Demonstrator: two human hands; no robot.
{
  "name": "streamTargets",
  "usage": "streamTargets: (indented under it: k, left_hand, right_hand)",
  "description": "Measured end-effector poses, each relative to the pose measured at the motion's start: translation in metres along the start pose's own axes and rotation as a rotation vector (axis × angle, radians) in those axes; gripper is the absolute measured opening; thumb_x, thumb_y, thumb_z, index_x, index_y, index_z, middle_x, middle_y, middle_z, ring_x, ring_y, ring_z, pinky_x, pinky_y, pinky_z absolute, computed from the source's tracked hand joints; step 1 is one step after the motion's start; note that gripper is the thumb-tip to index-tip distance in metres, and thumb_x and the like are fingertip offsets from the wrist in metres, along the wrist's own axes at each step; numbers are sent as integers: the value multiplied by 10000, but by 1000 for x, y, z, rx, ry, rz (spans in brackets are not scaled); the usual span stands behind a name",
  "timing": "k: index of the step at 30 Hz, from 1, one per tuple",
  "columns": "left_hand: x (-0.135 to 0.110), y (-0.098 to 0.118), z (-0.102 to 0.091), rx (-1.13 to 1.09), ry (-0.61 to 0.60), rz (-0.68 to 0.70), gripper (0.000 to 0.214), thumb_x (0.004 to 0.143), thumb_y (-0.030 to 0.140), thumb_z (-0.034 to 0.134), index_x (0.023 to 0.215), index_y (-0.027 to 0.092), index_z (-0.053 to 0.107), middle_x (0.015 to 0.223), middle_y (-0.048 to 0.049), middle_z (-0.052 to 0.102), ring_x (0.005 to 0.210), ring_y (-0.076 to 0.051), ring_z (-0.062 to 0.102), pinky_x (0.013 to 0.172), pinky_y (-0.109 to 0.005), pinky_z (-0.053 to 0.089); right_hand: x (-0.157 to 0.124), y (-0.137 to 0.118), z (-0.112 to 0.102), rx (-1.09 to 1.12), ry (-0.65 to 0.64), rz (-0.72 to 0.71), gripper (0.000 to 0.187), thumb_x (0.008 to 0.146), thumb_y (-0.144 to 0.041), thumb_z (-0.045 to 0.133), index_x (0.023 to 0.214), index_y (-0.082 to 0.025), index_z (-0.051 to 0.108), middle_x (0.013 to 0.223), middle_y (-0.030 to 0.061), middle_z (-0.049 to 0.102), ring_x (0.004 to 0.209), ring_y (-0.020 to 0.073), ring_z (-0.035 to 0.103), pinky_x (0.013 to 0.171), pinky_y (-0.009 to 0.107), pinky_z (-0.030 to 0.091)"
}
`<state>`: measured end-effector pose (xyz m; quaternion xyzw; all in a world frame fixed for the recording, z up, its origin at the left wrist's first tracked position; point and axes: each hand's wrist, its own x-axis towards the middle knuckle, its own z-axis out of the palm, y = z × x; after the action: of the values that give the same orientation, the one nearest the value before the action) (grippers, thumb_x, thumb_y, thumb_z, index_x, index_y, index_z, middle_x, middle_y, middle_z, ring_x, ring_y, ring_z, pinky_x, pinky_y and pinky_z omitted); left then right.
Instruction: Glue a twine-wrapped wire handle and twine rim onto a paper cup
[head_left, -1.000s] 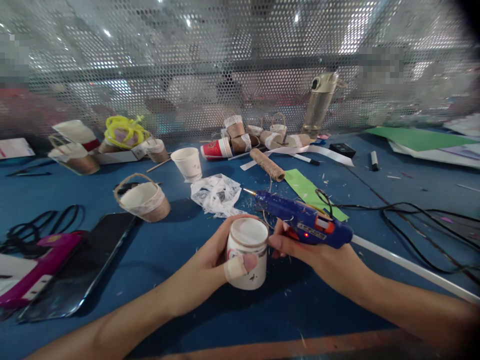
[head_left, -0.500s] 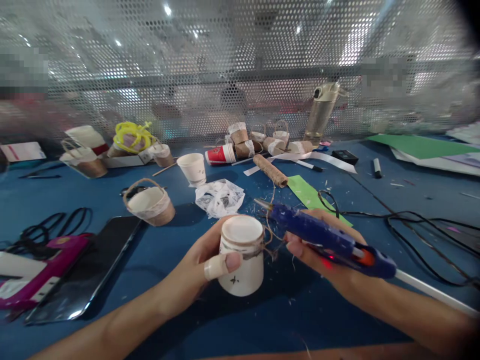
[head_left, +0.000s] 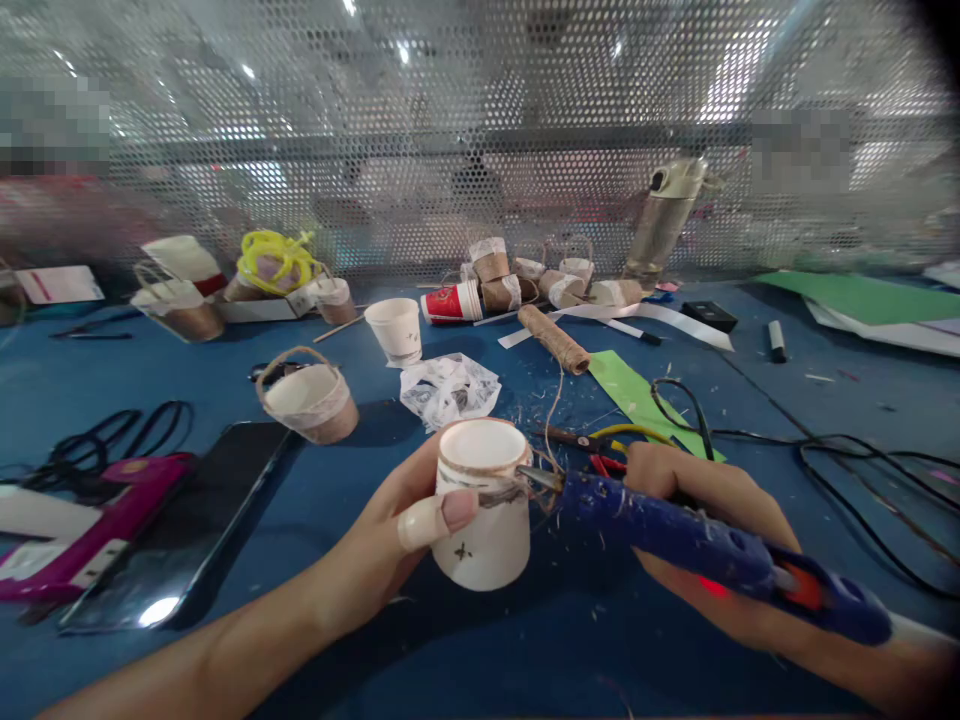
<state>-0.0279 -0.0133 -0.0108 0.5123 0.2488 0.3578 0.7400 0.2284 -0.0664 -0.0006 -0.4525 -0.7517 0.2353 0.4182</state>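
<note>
My left hand (head_left: 405,505), with a bandage round its thumb, is closed about a white paper cup (head_left: 487,540). Brown twine (head_left: 556,410) runs around the cup near its upper rim and trails off to a twine roll (head_left: 553,340) behind. In my right hand (head_left: 697,500) is a blue hot glue gun (head_left: 667,530) with a glowing red light and a white glue stick at its rear. Its metal nozzle is at the cup's right side, by the twine; whether it touches is hard to tell. Scissors (head_left: 577,440) lie just behind the nozzle.
A small twine-handled basket (head_left: 330,410), a phone (head_left: 180,530) and a magenta device (head_left: 97,530) lie on the left. Behind are crumpled plastic (head_left: 450,388), a paper cup (head_left: 395,330), several small baskets and a bottle (head_left: 667,220). Black cable (head_left: 832,440) loops at right.
My right hand has lowered the glue gun, bringing its nozzle from above and beside the cup to the twine at its rim. Scissors now show behind it. The view has shifted slightly.
</note>
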Motion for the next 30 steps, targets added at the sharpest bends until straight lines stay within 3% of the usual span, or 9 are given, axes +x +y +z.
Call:
streamTargets:
  k: [5, 11, 20, 26, 30]
  left_hand:
    - [1, 5, 9, 142, 158, 0, 463, 787, 433, 768, 1206, 290, 631, 1158, -29, 711, 1085, -254, 602, 887, -302, 436]
    - [2, 8, 17, 257, 242, 29, 507, 769, 477, 780, 1209, 291, 610, 1108, -33, 699, 1041, -241, 606, 884, -301, 444]
    - [2, 3, 8, 260, 182, 89, 485, 823, 430, 729, 1267, 299, 582, 1160, -49, 696, 1097, -275, 591, 896, -326, 451]
    - [1, 6, 14, 277, 243, 37, 504, 792, 473, 758, 1235, 297, 594, 1140, -39, 692, 1073, -256, 593, 917, -322, 443]
    - [1, 6, 9, 293, 166, 33, 507, 826, 454, 732, 1280, 301, 564, 1189, -52, 677, 1108, -266, 590, 916, -323, 450]
  right_hand:
    - [-2, 7, 0, -101, 0, -25, 223, 755, -100, 573, 680, -232, 409, 627, -46, 471, 545, 115, 428, 504, 247, 324]
    - [-7, 12, 6, -77, 52, 7, 245, 800, -115, 576, 694, -229, 387, 665, -38, 466, 582, 122, 428, 539, 260, 327]
    - [-7, 10, 0, -141, 27, 59, 241, 813, -117, 578, 685, -231, 408, 656, -36, 479, 577, 125, 432, 534, 258, 334]
    - [-6, 6, 5, -109, 67, 30, 243, 805, -160, 589, 675, -230, 396, 638, -38, 462, 564, 123, 421, 528, 262, 323]
    - [-8, 4, 7, -130, 87, 52, 269, 810, -184, 593, 654, -228, 378, 632, -36, 455, 560, 124, 422, 528, 270, 317]
